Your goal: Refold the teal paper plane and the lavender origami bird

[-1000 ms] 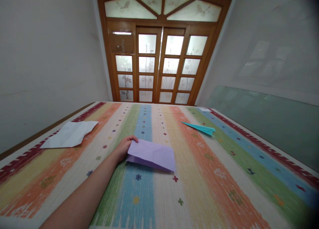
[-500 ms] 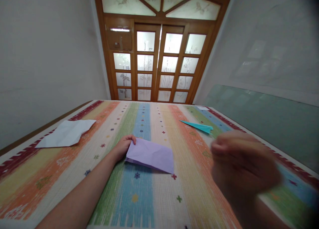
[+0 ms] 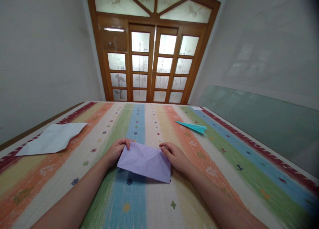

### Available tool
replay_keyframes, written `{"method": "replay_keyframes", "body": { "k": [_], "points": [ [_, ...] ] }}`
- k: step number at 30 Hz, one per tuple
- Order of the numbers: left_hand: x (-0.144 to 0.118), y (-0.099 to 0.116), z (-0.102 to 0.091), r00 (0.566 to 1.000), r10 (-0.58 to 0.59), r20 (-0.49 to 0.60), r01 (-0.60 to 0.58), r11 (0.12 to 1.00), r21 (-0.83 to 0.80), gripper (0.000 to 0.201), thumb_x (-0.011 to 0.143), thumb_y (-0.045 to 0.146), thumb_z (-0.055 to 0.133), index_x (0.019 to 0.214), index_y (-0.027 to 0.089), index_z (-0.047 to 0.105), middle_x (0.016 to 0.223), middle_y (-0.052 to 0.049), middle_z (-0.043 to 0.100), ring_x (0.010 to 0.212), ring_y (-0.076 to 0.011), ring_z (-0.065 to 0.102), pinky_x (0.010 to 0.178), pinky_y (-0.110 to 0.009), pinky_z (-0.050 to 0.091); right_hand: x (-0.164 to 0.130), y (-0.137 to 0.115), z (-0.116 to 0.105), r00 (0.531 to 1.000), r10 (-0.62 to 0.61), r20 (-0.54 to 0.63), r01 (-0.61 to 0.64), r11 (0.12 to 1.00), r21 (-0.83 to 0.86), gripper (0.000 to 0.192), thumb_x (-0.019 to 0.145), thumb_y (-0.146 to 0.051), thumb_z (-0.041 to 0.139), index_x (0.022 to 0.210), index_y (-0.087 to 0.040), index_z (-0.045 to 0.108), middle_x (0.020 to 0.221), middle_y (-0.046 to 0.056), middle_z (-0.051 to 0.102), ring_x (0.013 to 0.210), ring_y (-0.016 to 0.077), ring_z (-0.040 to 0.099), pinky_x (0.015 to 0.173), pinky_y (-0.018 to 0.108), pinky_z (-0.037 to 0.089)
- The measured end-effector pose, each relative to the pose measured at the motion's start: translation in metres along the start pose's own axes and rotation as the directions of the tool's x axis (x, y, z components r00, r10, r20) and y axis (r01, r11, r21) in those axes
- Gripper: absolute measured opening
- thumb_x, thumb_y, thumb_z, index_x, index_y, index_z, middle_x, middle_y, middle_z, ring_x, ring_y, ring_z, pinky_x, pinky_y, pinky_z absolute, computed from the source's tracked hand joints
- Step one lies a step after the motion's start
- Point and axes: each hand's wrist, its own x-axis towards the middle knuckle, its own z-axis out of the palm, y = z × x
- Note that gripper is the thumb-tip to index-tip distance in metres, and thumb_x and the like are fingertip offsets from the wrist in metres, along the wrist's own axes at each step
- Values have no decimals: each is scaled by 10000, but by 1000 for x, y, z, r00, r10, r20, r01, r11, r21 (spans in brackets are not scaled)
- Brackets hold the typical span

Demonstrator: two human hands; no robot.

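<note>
A creased sheet of purple paper (image 3: 146, 161), which looks folded, is held just over the striped tablecloth in front of me. My left hand (image 3: 118, 151) pinches its upper left corner, thumb on top. At the upper right corner is my right hand (image 3: 174, 156), its thumb and fingers closed about the paper's edge. The fingertips behind the sheet are partly hidden. Farther off to the right lies a turquoise paper plane (image 3: 191, 126), apart from both hands.
A creased white sheet of paper (image 3: 53, 138) lies at the left on the striped tablecloth (image 3: 159, 202). A pale green glass panel (image 3: 261, 117) stands along the right side of the table. Wooden doors (image 3: 152, 59) with glass panes are beyond the far edge.
My right hand has come in from the right, where it was a blurred fist, and has taken hold of the purple paper's right corner. The view has shifted slightly.
</note>
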Motion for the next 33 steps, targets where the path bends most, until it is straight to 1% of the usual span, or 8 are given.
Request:
{"method": "replay_keyframes", "body": {
  "k": [6, 11, 16, 19, 24, 27, 30, 33],
  "points": [
    [3, -4, -5, 999, -26, -27, 26, 999, 21, 37, 566, 125, 645, 600, 140, 640, 1012, -71, 678, 701, -176, 622, 573, -239, 444, -3, -3, -4, 997, -4, 79, -5, 993, 115, 201, 856, -392, 619, 788, -203, 615, 1064, 80, 675, 995, 238, 616, 879, 364, 460],
    [6, -5, -15, 997, 13, -71, -9, 999, 48, 88, 562, 136, 575, 632, 155, 626, 939, -50, 685, 703, -159, 599, 581, -227, 427, -6, -4, -1, 979, 177, 99, -201, 914, 353, 255, 853, -455, 605, 827, -202, 592, 782, 25, 646, 701, 181, 599, 601, 276, 452],
    [6, 0, -8, 992, 97, -80, -80, 979, 189, 197, 669, 248, 650, 854, 184, 632, 844, -24, 656, 635, -135, 547, 536, -203, 377, -6, -1, 5, 972, 229, 55, -233, 897, 376, 250, 824, -444, 633, 807, -204, 567, 687, -12, 581, 611, 151, 540, 523, 246, 389],
    [7, -3, -5, 979, 192, -66, -151, 905, 396, 292, 683, 281, 722, 949, 190, 645, 727, 11, 616, 550, -114, 479, 495, -194, 306, -4, 2, 7, 977, 215, 9, -207, 928, 308, 198, 824, -397, 631, 830, -203, 591, 711, -9, 591, 641, 155, 548, 546, 248, 393],
    [8, -11, -10, 963, 263, -58, -171, 763, 623, 172, 774, 282, 662, 920, 199, 699, 533, 45, 495, 487, -129, 412, 488, -218, 259, -1, 8, 6, 977, 211, -36, -195, 946, 258, 164, 814, -340, 626, 890, -195, 618, 789, 18, 641, 718, 180, 597, 611, 271, 438],
    [6, -6, -8, 932, 357, -65, -203, 660, 723, 168, 754, 215, 678, 915, 218, 727, 640, -3, 601, 614, -177, 524, 599, -244, 370, -2, 10, 7, 983, 182, -26, -169, 949, 267, 157, 818, -299, 611, 938, -198, 619, 856, 28, 668, 778, 189, 625, 659, 282, 461],
    [-1, 3, 3, 868, 495, 34, -332, 529, 781, 269, 715, 159, 713, 972, 235, 741, 1000, -80, 686, 999, -265, 570, 929, -322, 394, -4, 8, 10, 989, 142, -43, -132, 974, 186, 154, 827, -261, 589, 966, -212, 632, 878, 19, 680, 775, 181, 623, 667, 281, 451],
    [-9, 7, 20, 867, 406, 290, -475, 494, 729, 251, 748, 204, 719, 994, 244, 753, 1114, -105, 673, 1103, -297, 546, 1073, -392, 297, -5, 4, 12, 992, 115, -52, -110, 990, 85, 163, 831, -238, 578, 980, -222, 643, 855, 7, 684, 727, 170, 609, 647, 278, 433]
  ]
}}
